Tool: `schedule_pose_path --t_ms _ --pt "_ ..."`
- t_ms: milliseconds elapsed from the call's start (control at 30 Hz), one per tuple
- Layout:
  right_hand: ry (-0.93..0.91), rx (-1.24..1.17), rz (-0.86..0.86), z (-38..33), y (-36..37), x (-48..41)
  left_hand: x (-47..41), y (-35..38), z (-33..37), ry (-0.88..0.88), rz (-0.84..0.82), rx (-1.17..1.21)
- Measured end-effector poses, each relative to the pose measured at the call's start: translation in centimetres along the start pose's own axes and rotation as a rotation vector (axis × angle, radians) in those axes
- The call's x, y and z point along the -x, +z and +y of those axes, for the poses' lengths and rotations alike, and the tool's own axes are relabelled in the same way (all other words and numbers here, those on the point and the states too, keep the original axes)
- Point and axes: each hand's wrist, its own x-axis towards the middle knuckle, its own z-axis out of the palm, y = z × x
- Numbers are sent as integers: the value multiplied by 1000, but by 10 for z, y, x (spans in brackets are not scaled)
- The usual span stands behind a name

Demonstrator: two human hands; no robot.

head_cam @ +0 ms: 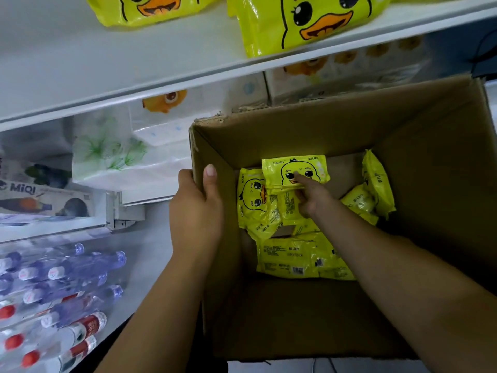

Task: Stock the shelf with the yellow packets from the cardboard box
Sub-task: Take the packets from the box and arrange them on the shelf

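– Head view, the only one. Any readable text?
– "Ckak" along the top of the yellow packet (295, 168) under the right hand (313, 199). Same word runs sideways on the duck-face packet (252, 197) just left of it. "MiQi" on a pack (22, 188) on the lower shelving, far left. The back-side packets (290, 259) show a barcode and small print, too small to read.
– Packet look?
– Glossy yellow flat pouch with a cartoon duck: black outline, black eyes, orange beak.
– Where is it?
– Inside the cardboard box (403, 130), toward the far wall, lying on other packets. More leaning packets (376, 184) at the right wall.
– Hands?
– Right hand: index finger stretched over the duck face, other fingers curled at the packet's lower edge, gripping it. Left hand (196, 205) grips the rim of the box's left wall, thumb inside, fingers outside.
– Shelf?
– White shelf (107, 76) above the box. Two larger duck packs (309, 22) lie on it, one reaching the front edge. Lower left: water bottles (53, 292) with red and white caps, and white packs with a green flower print (107, 152).
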Motion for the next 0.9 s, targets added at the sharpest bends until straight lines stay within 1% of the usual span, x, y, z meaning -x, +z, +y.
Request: schedule_pose_path --t_ms 167,267,367,400,467,533,567,600,700,733,800,833,900 --pt "-16 -32 -2 -5 -7 24 -1 -3 2 -3 -19 -44" --pt "-4 13 -62 -2 -16 56 -1 -5 3 -13 -25 -60" --pt "-17 -42 -133 -3 -29 99 1 -9 10 -51 -52 -49" --pt "-26 -77 -150 -4 -32 116 2 -11 13 -40 -44 -69" --pt "-69 -143 -189 -11 -39 150 8 -15 27 88 43 -99" --pt "-128 -198 -250 -22 -47 182 23 -22 49 281 102 43" --pt "-168 -221 -287 -28 -51 198 33 -25 60 339 79 173" --pt "-208 -233 -317 -34 -55 213 44 -28 70 342 1 306" --pt "-321 -202 -433 -44 -67 257 76 -29 89 184 -418 702" --pt "-347 -172 -488 -44 -72 269 84 -28 93 151 -505 788" --pt "-386 -55 -587 -38 -79 283 95 -29 98 115 -578 930" --pt "-406 20 -604 -33 -82 288 99 -30 100 88 -569 973" --pt "-443 138 -594 -23 -86 292 105 -34 99 34 -480 986"
